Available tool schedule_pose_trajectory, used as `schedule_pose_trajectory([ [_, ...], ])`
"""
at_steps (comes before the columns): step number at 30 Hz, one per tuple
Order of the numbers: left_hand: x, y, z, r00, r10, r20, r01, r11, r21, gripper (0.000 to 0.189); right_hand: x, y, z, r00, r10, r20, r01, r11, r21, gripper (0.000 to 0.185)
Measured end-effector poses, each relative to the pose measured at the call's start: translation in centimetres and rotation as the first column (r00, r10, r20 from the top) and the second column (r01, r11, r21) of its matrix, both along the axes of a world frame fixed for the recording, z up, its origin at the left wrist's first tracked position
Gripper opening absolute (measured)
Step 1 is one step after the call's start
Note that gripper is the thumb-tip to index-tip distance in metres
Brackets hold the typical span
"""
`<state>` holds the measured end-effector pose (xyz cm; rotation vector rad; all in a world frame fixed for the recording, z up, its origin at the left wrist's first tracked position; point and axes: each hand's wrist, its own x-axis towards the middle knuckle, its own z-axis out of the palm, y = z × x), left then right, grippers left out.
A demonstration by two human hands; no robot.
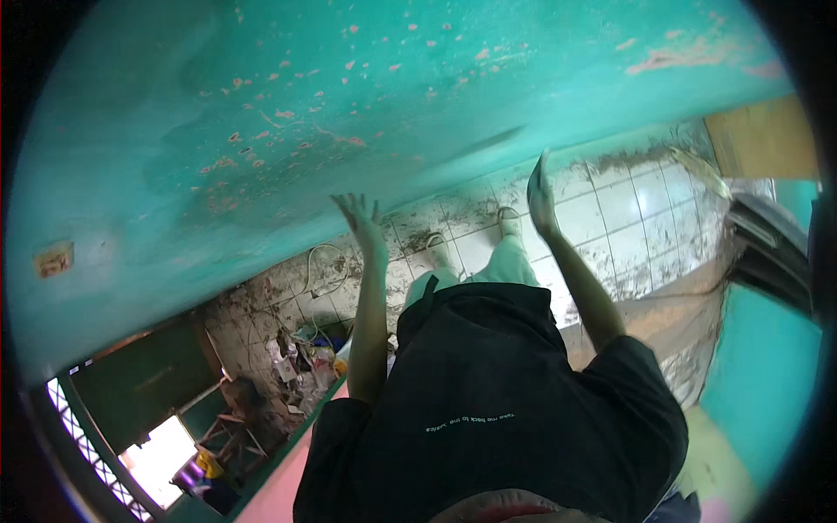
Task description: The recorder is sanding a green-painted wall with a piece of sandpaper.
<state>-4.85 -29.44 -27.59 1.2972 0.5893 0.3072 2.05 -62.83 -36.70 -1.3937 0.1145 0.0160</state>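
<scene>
My left hand (357, 216) is raised in front of the turquoise wall (294, 144), its fingers spread and nothing in it. To the right, my right hand (540, 189) is held up edge-on near the foot of the wall, with no object seen in it. Whether either hand touches the wall cannot be told. The wall's paint is chipped in many small spots. Between and below the hands are my two feet in light sandals (509, 222) on the dirty white tiled floor (582, 219).
A pale cable (346, 265) lies on the floor at left, near a heap of plastic litter (307, 372). Farther left are a metal-legged stand (235, 438) and a bright doorway (163, 457). Dark stacked items (765, 242) and a tan panel (762, 140) stand at right.
</scene>
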Motion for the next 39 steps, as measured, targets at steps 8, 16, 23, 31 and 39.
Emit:
schedule_pose_trajectory([
  [8,-2.7,6.1,0.4,0.985,0.152,-0.082,-0.161,0.978,-0.131,0.068,8.8,11.9,12.9,0.897,-0.433,0.088,0.419,0.897,0.139,0.067],
  [16,-3.9,12.6,1.6,0.988,0.147,-0.052,-0.15,0.988,-0.046,0.076,-0.5,28.7,3.1,0.951,-0.162,0.262,0.272,0.84,-0.47,0.069],
  [23,-3.4,11.3,1.1,0.992,0.124,-0.032,-0.127,0.981,-0.149,0.077,9.1,12.9,6.1,0.854,-0.398,0.335,0.483,0.846,-0.226,0.066],
  [31,-3.2,11.2,0.2,0.997,0.074,0.024,-0.066,0.969,-0.236,0.082,4.8,24.8,7.3,0.776,-0.361,0.517,0.521,0.829,-0.204,0.065],
  [39,-2.5,12.7,-1.1,0.996,0.086,0.036,-0.073,0.957,-0.279,0.079,6.3,21.6,8.2,0.778,-0.347,0.524,0.461,0.881,-0.101,0.066],
])
